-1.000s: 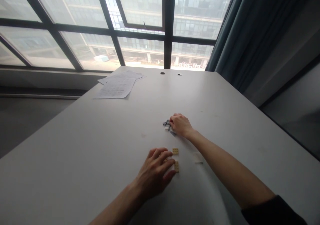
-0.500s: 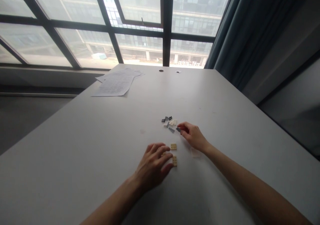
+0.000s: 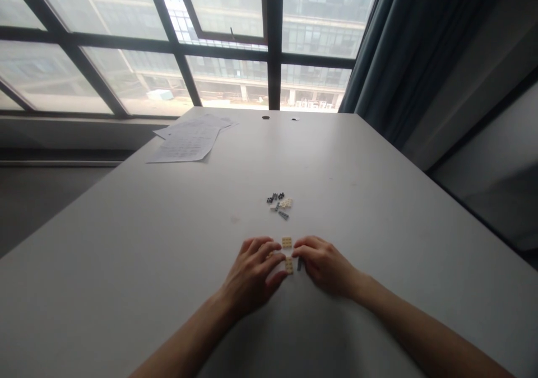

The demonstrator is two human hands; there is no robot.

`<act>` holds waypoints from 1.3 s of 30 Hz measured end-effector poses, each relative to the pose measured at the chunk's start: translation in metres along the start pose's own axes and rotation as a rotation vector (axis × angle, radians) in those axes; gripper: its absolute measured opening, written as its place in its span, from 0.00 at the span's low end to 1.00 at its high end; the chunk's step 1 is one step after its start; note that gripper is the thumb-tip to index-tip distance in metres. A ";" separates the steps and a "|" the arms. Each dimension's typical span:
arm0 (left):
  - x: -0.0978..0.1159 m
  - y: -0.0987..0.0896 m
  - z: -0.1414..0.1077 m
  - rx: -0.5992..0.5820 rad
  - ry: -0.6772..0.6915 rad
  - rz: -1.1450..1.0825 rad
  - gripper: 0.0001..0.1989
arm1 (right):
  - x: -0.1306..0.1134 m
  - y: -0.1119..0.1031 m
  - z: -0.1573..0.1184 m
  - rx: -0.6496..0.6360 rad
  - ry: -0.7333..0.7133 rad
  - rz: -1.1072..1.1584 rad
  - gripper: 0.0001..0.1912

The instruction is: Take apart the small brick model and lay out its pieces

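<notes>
My left hand (image 3: 256,269) rests low over the table, thumb and index finger at the two ends of a tan building plate (image 3: 289,265). Part of another tan piece (image 3: 269,253) shows beneath its fingers, mostly hidden. Just beyond lies a square tan studded plate (image 3: 286,242), apart from both hands. To the right, my right hand (image 3: 321,260) pinches a small grey brick (image 3: 299,264), which stands close beside the held tan plate; a small gap seems to separate them. The fingers cover part of the grey brick.
Farther out is a loose pile of small bricks: black ones (image 3: 269,200), white ones (image 3: 286,203) and a grey strip (image 3: 283,215). Printed papers (image 3: 185,143) lie at the far left of the white table (image 3: 378,210). Windows and a dark curtain (image 3: 378,59) stand behind.
My right hand has come back from the pile toward me, bringing the grey brick beside the tan plate. My left hand keeps its place at the tan pieces. The view has shifted slightly.
</notes>
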State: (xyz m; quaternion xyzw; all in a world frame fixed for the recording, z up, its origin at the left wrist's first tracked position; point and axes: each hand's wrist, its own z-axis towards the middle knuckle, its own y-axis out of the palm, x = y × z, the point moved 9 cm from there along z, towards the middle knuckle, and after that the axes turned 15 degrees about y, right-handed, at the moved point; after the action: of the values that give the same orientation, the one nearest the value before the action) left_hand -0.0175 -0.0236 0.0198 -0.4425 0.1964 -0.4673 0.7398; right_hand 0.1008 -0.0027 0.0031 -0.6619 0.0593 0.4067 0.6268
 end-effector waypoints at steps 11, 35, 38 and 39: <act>-0.002 0.004 -0.001 -0.020 -0.006 -0.011 0.10 | 0.011 -0.008 -0.010 0.094 0.218 -0.113 0.15; -0.004 0.007 -0.003 -0.013 -0.015 -0.035 0.05 | 0.000 0.002 -0.004 0.062 0.203 -0.097 0.14; -0.004 0.006 -0.003 -0.006 -0.015 -0.040 0.05 | 0.001 0.003 -0.005 0.068 0.195 -0.093 0.14; -0.004 0.005 -0.002 -0.004 -0.016 -0.042 0.04 | 0.001 0.003 -0.006 0.070 0.192 -0.090 0.15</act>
State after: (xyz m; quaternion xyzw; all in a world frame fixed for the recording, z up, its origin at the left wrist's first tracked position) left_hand -0.0182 -0.0204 0.0135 -0.4518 0.1822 -0.4786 0.7305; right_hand 0.1025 -0.0077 -0.0007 -0.6776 0.1035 0.3107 0.6585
